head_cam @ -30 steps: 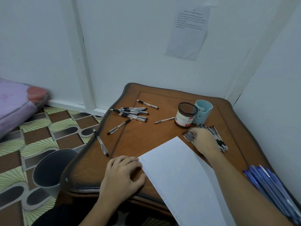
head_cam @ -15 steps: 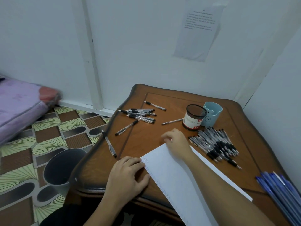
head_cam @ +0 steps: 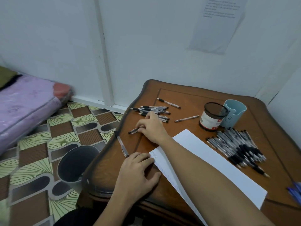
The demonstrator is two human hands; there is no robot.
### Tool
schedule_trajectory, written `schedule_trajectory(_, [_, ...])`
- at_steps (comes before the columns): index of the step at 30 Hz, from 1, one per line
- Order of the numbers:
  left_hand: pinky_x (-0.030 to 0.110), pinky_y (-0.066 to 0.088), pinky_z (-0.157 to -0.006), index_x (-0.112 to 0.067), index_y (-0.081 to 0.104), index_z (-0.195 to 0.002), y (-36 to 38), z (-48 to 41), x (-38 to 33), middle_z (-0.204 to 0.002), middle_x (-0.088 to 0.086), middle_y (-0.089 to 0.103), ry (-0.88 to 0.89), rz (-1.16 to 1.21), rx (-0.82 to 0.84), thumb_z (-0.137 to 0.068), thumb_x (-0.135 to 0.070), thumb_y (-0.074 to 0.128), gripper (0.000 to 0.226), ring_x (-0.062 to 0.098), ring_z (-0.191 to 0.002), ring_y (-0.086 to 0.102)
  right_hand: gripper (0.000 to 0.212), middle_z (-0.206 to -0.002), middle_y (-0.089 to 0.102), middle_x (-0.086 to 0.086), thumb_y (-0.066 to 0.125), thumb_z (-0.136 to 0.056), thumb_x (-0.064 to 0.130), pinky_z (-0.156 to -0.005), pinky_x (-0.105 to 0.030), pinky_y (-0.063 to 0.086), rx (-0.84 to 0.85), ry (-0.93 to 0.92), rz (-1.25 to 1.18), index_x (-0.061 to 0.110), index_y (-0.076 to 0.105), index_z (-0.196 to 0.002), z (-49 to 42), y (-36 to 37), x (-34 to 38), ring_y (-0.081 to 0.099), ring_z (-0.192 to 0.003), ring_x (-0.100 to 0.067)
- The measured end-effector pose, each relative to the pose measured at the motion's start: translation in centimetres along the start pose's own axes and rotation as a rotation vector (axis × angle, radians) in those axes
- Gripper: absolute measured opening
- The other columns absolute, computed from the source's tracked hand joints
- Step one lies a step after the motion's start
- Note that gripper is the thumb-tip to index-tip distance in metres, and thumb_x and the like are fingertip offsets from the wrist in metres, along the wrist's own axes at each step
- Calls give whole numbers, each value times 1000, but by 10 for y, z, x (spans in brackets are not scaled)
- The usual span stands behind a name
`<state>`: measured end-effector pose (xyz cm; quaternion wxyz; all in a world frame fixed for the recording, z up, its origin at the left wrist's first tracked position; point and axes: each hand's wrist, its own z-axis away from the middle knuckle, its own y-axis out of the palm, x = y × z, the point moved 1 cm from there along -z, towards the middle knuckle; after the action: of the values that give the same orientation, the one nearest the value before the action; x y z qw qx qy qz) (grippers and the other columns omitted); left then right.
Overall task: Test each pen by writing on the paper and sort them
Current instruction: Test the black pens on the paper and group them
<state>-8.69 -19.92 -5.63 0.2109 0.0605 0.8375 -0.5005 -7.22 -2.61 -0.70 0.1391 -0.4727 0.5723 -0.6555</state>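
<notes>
While our left hand (head_cam: 138,172) lies flat, fingers straight, at the near corner of the paper (head_cam: 211,160), our right hand (head_cam: 151,126) pinches a pen (head_cam: 133,131) on the table's (head_cam: 268,128) left side.
Pen: only its dark end shows, poking out left of the curled fingers, low over the wood; rest hidden under the hand. Just past the knuckles sits a loose cluster of pens (head_cam: 154,110), clear barrels with black grips. Bigger pile of pens (head_cam: 236,149) right of the paper, in front of the mesh cup (head_cam: 211,116) and blue cup (head_cam: 234,113). One edge pen (head_cam: 121,144) lies near our left fingertips. Paper is white, with faint scribbles at that corner.
</notes>
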Motion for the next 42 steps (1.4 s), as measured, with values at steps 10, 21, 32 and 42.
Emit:
schedule_trajectory(10, [28, 44, -94, -24, 73, -106, 5, 2, 3, -114, -14, 65, 5, 54, 12, -74, -56, 56, 48, 13, -107, 56, 54, -120, 60, 21, 39, -103, 13, -78, -24, 47, -209, -26, -507, 55, 38, -138, 51, -70, -14, 59, -100, -19])
schedule_trajectory(21, [28, 43, -94, -27, 71, -108, 5, 0, 3, -116, -16, 64, 5, 55, 19, -74, -57, 55, 48, 11, -108, 53, 20, -62, 57, 13, 45, -105, 17, -66, -25, 49, -367, 182, -933, 25, 60, -116, 89, -68, -46, 54, -50, -7])
schedule_trajectory(32, [29, 42, -96, -26, 71, -109, 4, 0, 3, -118, -14, 63, -4, 65, 38, -75, -58, 54, 50, 12, -111, 52, 37, -80, 72, -16, 43, -105, 29, -52, -26, 41, -156, 382, -1231, 3, 69, -103, 92, -29, -46, 65, -68, -23])
schedule_trajectory(42, [29, 43, -96, -25, 72, -108, 3, -1, 2, -117, -13, 64, -9, 57, 35, -74, -57, 55, 50, 12, -110, 52, 20, -61, 57, -10, 64, -94, 20, -51, -25, 31, -111, 270, -1159, 8, 63, -78, 88, -12, -39, 47, -56, -17])
